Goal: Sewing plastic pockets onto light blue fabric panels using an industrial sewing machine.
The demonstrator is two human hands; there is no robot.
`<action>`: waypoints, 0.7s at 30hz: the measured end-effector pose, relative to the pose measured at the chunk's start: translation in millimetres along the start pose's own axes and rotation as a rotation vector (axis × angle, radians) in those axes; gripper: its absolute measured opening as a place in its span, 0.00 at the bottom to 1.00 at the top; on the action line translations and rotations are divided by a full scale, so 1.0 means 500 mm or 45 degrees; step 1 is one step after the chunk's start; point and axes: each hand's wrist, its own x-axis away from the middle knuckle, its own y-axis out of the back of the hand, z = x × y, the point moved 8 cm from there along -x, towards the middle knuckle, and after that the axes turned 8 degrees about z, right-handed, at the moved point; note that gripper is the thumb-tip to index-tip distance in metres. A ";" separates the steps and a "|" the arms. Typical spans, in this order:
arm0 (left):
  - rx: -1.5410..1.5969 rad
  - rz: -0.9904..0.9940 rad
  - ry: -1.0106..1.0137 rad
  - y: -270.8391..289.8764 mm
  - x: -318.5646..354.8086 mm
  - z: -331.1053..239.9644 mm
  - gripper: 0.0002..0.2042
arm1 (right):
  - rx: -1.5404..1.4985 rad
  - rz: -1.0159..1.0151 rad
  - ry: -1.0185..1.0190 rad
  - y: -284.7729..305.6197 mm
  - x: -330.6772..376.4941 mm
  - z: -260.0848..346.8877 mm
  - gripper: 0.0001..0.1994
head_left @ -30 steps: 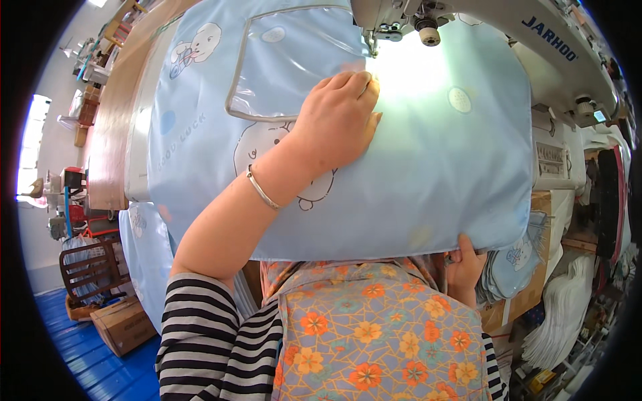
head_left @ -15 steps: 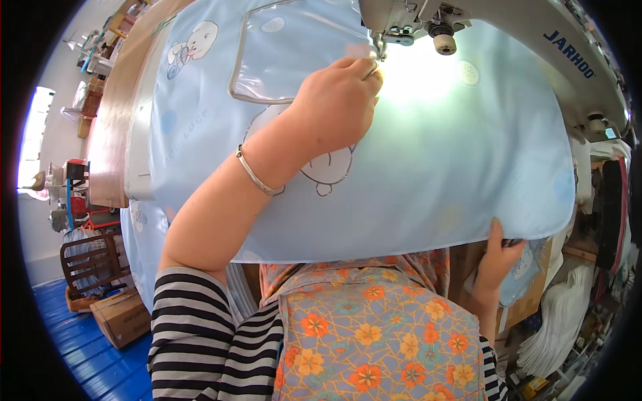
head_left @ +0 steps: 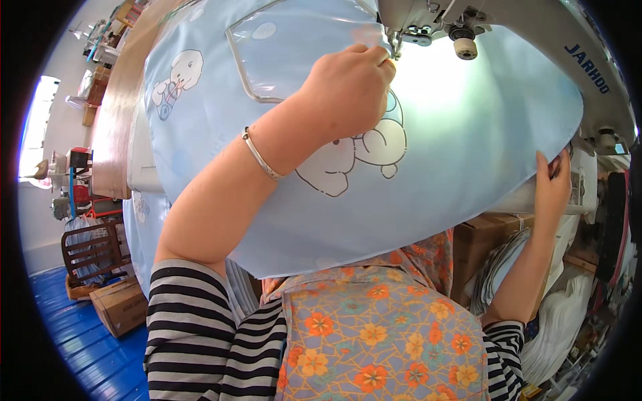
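Note:
A light blue fabric sheet [head_left: 468,147] printed with white cartoon bears lies spread under a white sewing machine [head_left: 535,33]. A clear plastic panel [head_left: 294,60] is set on the fabric's upper part. My left hand [head_left: 348,87] rests fingers-down on the fabric right beside the machine's needle [head_left: 394,47], a silver bangle on its wrist. My right hand [head_left: 552,190] pinches the fabric's right edge below the machine arm, fingers curled under the cloth.
A wooden table top [head_left: 120,120] runs along the left. A dark chair [head_left: 90,250] and cardboard boxes [head_left: 120,304] stand on the blue floor at lower left. A cardboard box [head_left: 488,240] and stacked white cloth [head_left: 562,334] sit at the right.
My left hand has slid up the fabric toward the needle. My right hand has risen from the lower hem to the fabric's right edge, and the cloth has shifted up and right.

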 end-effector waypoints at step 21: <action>0.019 0.323 0.057 -0.002 -0.019 0.026 0.18 | -1.243 0.692 -0.274 -0.189 0.323 0.104 0.05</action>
